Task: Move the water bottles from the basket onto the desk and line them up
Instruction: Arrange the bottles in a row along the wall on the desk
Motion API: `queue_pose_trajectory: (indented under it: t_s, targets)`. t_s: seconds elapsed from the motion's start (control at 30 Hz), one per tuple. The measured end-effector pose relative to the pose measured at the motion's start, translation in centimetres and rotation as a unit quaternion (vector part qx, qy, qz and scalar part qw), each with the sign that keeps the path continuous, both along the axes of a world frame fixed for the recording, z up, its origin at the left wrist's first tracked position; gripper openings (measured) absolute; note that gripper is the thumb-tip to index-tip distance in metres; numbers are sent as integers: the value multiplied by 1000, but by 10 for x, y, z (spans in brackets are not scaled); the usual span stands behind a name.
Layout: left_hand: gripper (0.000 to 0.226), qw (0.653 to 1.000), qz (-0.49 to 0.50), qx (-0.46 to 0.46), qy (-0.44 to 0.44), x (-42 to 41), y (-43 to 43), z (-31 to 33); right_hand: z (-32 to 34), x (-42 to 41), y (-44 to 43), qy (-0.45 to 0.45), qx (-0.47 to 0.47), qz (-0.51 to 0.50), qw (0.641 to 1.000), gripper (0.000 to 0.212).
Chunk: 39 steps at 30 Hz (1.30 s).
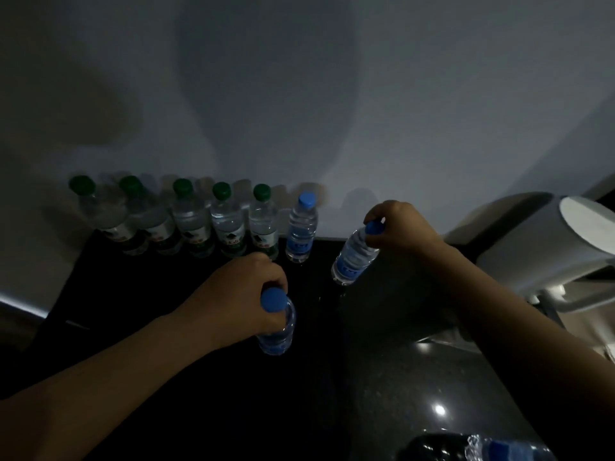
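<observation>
The left hand (239,287) is gripping a blue-capped bottle (278,331) by its neck, fingers curled round it just under the cap, and is holding it upright over the middle of the dark desk (149,311). The right hand (399,224) is pinching the cap of a second bottle (352,257), which is leaning with its base toward the left; whether that base is touching the desk is unclear. Along the wall, five green-capped bottles (191,224) are standing side by side, and a third blue bottle (301,231) is closing the row at its right end, near the second bottle. A white chair (532,241) is sitting off to the right.
</observation>
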<state>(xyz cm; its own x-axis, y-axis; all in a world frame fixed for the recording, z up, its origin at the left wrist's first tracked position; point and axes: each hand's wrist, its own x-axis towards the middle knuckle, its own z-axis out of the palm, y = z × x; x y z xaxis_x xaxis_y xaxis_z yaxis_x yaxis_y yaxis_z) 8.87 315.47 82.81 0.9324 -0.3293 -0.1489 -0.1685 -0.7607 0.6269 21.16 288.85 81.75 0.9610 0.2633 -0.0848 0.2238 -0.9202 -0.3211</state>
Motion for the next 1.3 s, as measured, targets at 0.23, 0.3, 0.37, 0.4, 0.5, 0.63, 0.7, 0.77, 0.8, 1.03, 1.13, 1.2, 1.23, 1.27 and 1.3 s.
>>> queue_pose_trajectory:
  t_s: [0.23,0.3,0.37,0.4,0.5,0.63,0.7,0.77,0.8,1.03,1.13,1.2,1.23,1.27,1.3]
  targets:
    - [22,999,31,-13,1,3,16,-1,-7,37,17,18,-18,-4,1000,31]
    - [23,999,35,-17,2,6,20,-2,-9,44,22,17,-20,-3,1000,31]
    - [23,999,42,-17,-3,7,23,-2,-11,49,28,16,-22,1,1000,32]
    - [22,999,44,-17,-5,8,24,-2,-11,52,30,15,-22,3,1000,33]
    - [22,999,48,-25,0,11,27,-2,-14,58,36,13,-21,7,1000,33]
    - [22,998,51,-33,11,15,30,-2,-18,63,44,6,-26,17,1000,33]
    - [22,998,55,-26,4,16,30,-3,-19,65,48,0,-32,23,999,34]
    - [22,998,55,-30,5,18,30,-4,-19,67,49,-2,-44,24,999,34]
    - [22,998,56,-31,6,20,30,-4,-19,68,48,-2,-53,24,998,35]
    - [21,999,43,-30,-3,26,23,-7,-15,65,41,38,-24,-6,999,58]
    - [20,999,21,-22,-13,33,12,-5,-15,52,26,30,-19,-33,999,63]
    - [19,1000,-2,-23,-21,40,2,-2,-17,38,10,41,-54,-50,996,62]
    - [19,999,-15,-26,-25,44,-5,0,-19,30,1,55,-78,-56,994,60]
    - [18,999,-27,-24,-25,49,-12,1,-21,21,-8,72,-97,-62,991,55]
    - [18,999,-39,-18,-24,55,-20,3,-23,11,-17,89,-110,-66,988,49]
